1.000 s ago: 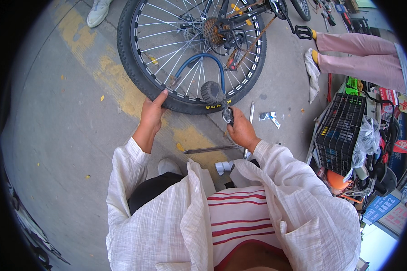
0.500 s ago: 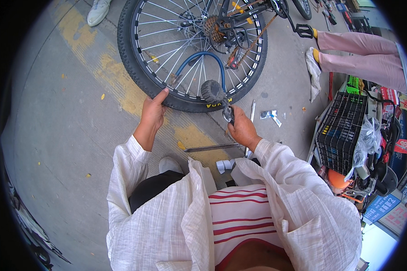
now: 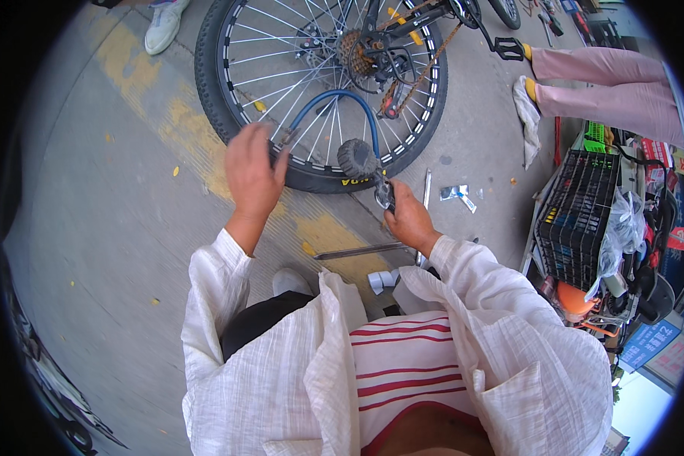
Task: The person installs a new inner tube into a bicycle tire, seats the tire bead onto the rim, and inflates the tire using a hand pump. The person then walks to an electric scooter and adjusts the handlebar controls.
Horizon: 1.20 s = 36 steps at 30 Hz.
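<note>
My right hand [image 3: 412, 216] is wrapped round the handle of a tyre inflator [image 3: 357, 158] with a round, black rubber-covered gauge. From it a blue hose [image 3: 372, 114] arches across the spokes to the wheel rim on the left, where its end meets the rim near the fingers of my left hand [image 3: 251, 176]. That hand is over the near left part of the tyre [image 3: 311, 181], thumb apart and fingers stretched out, slightly blurred. I see nothing held in it. The bicycle's rear wheel carries a rusty sprocket cluster [image 3: 355, 53] and chain.
On the ground lie a flat metal bar [image 3: 357, 251], a wrench-like rod [image 3: 426, 197], small packets [image 3: 456, 194] and a white roll [image 3: 380, 281]. A person in pink trousers [image 3: 608, 95] is at right, beyond a black crate [image 3: 577, 220]. Another person's white shoe [image 3: 162, 29] shows far left.
My left hand has left its grip on the tyre edge and risen over the rim by the hose end, fingers extended. My right hand keeps holding the inflator in nearly the same place.
</note>
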Each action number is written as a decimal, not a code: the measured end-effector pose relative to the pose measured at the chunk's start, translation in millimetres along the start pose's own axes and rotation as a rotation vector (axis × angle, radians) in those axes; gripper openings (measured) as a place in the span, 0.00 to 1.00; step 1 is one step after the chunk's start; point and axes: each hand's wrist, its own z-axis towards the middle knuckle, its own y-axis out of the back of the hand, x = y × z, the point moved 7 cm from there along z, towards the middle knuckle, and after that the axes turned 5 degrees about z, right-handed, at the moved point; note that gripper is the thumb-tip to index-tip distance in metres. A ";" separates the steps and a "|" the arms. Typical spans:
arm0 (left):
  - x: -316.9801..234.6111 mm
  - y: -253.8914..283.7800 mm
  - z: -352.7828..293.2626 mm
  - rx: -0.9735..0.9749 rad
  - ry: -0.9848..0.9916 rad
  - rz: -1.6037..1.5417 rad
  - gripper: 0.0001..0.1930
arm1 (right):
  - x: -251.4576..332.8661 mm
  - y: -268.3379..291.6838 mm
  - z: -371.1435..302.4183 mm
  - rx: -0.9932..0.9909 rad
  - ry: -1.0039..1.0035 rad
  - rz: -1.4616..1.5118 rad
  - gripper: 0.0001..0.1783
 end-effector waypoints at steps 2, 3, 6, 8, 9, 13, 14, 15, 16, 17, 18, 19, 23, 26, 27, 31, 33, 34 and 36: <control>0.3 -30.2 5.2 0.230 -0.071 -0.090 0.19 | 2.9 0.9 1.4 -0.015 0.041 0.007 0.34; -1.1 -32.8 10.5 0.217 -0.101 -0.033 0.15 | 4.2 1.2 1.1 -0.024 0.060 0.009 0.34; 4.3 -56.0 14.9 0.375 -0.070 0.157 0.14 | 6.2 1.0 0.0 -0.006 0.069 0.003 0.35; 2.8 -62.1 17.2 0.364 -0.071 0.186 0.14 | 7.1 2.5 -0.3 0.015 0.027 0.036 0.35; 2.3 -64.2 18.2 0.360 -0.070 0.201 0.13 | 8.2 3.1 -0.4 0.028 0.007 0.053 0.35; 9.7 -74.7 19.8 0.407 -0.055 0.278 0.14 | 13.8 6.1 -2.6 0.031 0.011 0.067 0.35; 10.6 -77.8 20.5 0.436 -0.054 0.296 0.14 | 14.1 6.0 -2.2 0.028 0.016 0.075 0.35; 11.6 -80.2 20.5 0.464 -0.053 0.313 0.14 | 14.6 5.9 -1.8 0.024 0.022 0.083 0.35; 11.0 -82.3 18.7 0.497 -0.068 0.344 0.13 | 14.8 5.4 -2.6 0.018 0.022 0.088 0.35; 9.0 -83.8 18.1 0.527 -0.083 0.373 0.12 | 15.6 5.5 -3.4 0.010 0.024 0.090 0.35; 6.9 -85.2 17.4 0.556 -0.098 0.402 0.11 | 16.4 5.8 -3.6 0.001 0.026 0.092 0.35; 4.6 -86.9 16.7 0.573 -0.116 0.426 0.09 | 16.2 5.9 -2.8 0.002 0.013 0.103 0.34; -0.2 -92.8 8.1 0.572 -0.172 0.478 0.03 | 15.1 5.4 -1.3 -0.016 0.015 0.109 0.33; -1.0 -94.9 5.3 0.548 -0.189 0.469 0.03 | 13.8 5.4 -1.4 -0.014 -0.015 0.073 0.34; -1.4 -95.1 5.6 0.545 -0.191 0.465 0.03 | 13.5 5.7 -1.6 -0.007 -0.036 0.059 0.34; -0.3 -94.2 7.5 0.500 -0.208 0.442 0.03 | 16.4 8.1 -1.2 -0.002 -0.037 0.035 0.34; -0.6 -94.0 7.2 0.496 -0.220 0.441 0.03 | 16.4 7.8 -1.1 -0.016 -0.013 0.010 0.33; -0.9 -94.5 6.4 0.503 -0.219 0.441 0.03 | 16.1 7.4 -1.3 -0.015 -0.015 0.006 0.33; -1.4 -96.0 4.1 0.517 -0.216 0.442 0.03 | 15.7 6.3 -1.3 -0.012 -0.020 -0.002 0.33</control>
